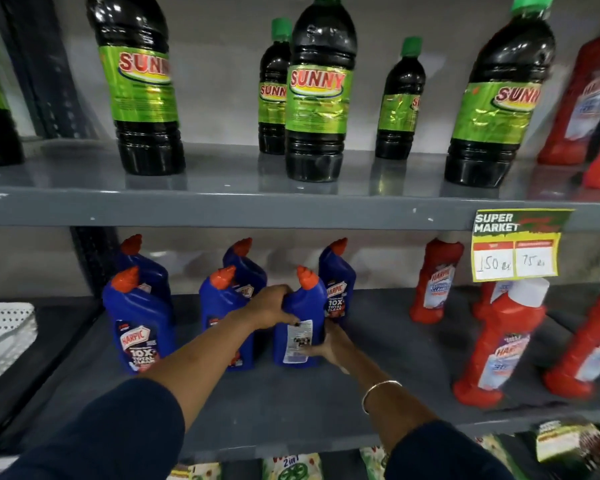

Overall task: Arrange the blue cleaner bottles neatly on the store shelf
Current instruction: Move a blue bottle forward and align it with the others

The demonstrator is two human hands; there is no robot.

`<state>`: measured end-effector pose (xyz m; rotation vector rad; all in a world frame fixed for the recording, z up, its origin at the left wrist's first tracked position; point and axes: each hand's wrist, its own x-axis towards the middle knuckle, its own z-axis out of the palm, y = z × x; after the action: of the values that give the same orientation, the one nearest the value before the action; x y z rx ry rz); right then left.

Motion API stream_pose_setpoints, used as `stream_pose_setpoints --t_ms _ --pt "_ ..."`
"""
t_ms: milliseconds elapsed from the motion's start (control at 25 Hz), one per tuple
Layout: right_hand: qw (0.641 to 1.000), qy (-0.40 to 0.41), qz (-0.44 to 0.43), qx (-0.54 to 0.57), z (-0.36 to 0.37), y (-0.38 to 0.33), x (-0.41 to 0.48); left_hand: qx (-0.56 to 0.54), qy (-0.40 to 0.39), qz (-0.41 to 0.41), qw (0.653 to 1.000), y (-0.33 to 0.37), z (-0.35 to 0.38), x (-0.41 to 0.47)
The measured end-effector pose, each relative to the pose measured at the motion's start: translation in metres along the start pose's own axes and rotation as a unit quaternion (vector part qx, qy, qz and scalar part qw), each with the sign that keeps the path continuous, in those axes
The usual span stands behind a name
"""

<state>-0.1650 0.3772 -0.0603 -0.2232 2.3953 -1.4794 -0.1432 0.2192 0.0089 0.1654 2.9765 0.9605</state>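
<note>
Two forearms in dark sleeves reach in over the front edge of the grey middle shelf (pixel 378 344), the right wrist wearing a thin bangle (pixel 378 389). Both hands close on one blue cleaner bottle (pixel 300 327) standing upright near the shelf's middle: the left hand (pixel 271 306) wraps its shoulder from the left, and the right hand (pixel 329 344) cups its lower right side. This bottle shows its white back label and an angled orange cap. Left of it stand two front-row blue bottles (pixel 139 327), the far left one showing a Harpic label; three more blue bottles (pixel 338 282) stand behind. Red bottles (pixel 499 344) crowd the shelf's right side. Above, green-labelled dark bottles (pixel 317 95) line the upper shelf.
</note>
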Motion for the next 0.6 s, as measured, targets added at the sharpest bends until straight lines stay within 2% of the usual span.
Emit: stream_pose_setpoints --t_ms 160,280,440,520,600 --pt "0.995 -0.02 -0.065 -0.066 -0.018 0.013 0.018 -0.01 0.013 -0.044 0.999 0.0 0.012 0.008" --pt "0.994 -0.045 -0.097 -0.037 -0.028 0.008 0.026 -0.019 0.073 -0.081 0.994 0.009 0.012 0.008" --pt "0.988 0.018 -0.141 0.063 -0.018 -0.001 0.017 -0.014 0.202 -0.197 0.959 0.033 0.006 0.008" --pt "0.98 0.007 -0.185 0.065 -0.005 -0.002 0.008 -0.023 0.236 -0.249 0.939 0.048 -0.002 0.01" --pt "0.979 0.03 -0.197 0.036 0.009 -0.01 0.002 -0.032 0.254 -0.265 0.929 0.062 -0.007 0.012"
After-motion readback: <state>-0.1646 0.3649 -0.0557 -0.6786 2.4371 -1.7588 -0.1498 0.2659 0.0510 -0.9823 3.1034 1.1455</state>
